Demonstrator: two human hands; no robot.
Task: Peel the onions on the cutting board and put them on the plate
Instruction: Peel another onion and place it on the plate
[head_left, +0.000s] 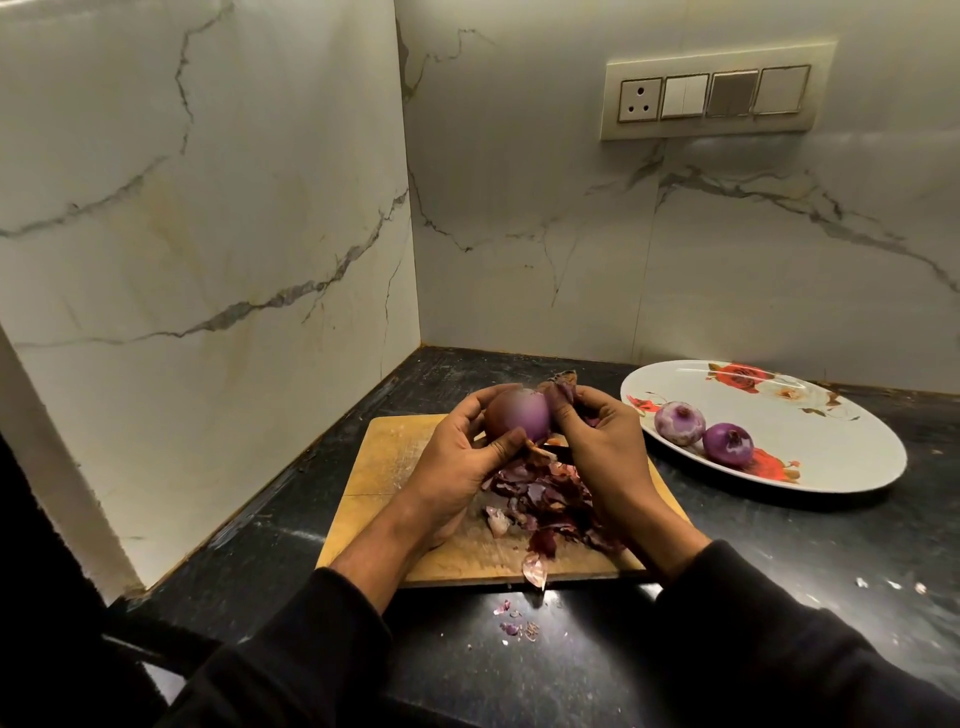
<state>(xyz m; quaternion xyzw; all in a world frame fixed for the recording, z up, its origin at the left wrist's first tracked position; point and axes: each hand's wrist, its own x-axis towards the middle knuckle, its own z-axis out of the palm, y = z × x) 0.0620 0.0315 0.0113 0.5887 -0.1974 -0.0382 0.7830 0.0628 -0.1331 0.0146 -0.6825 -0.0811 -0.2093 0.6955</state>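
My left hand (457, 452) holds a purple onion (519, 418) above the wooden cutting board (384, 467), fingers curled round it. My right hand (597, 441) pinches a strip of dry skin (563, 387) at the onion's right side. A dark, thin object that may be a knife handle shows under the right hand, mostly hidden. A heap of peeled skins (550, 499) lies on the board under my hands. Two peeled onions (679, 422) (728, 444) sit on the white flowered plate (841, 462) to the right.
The board lies on a black counter (779, 545) in a corner between two marble walls. Skin scraps (511, 623) lie on the counter in front of the board. A switch panel (714, 96) is on the back wall.
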